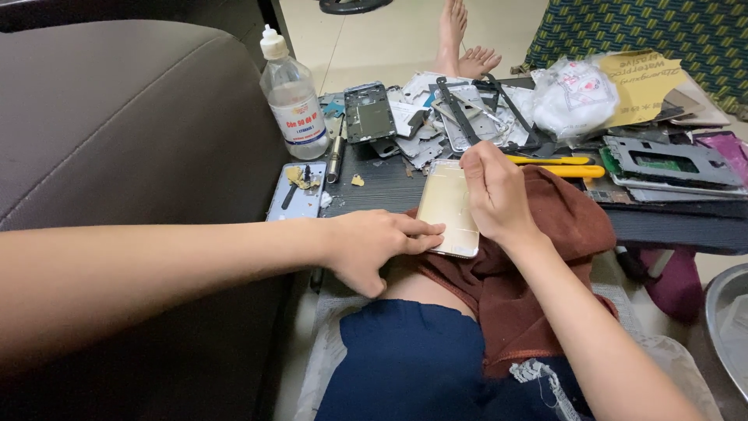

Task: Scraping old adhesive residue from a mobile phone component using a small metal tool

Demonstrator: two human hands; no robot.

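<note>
A gold phone back (446,204) lies face down on a reddish-brown cloth (561,226) at the edge of a low dark table (382,187). My left hand (372,243) presses flat on the phone's lower left edge, fingers stretched over its corner. My right hand (492,191) rests on the phone's right side with fingers curled near its top edge, pinching something small that I cannot make out.
A clear liquid bottle (293,97) stands at the table's left, beside a small screwdriver (336,156) and a pale blue phone panel (297,192). Several phone frames and parts (460,117), yellow tools (557,165) and a white bag (575,95) crowd the back. A grey sofa (117,125) rises at left.
</note>
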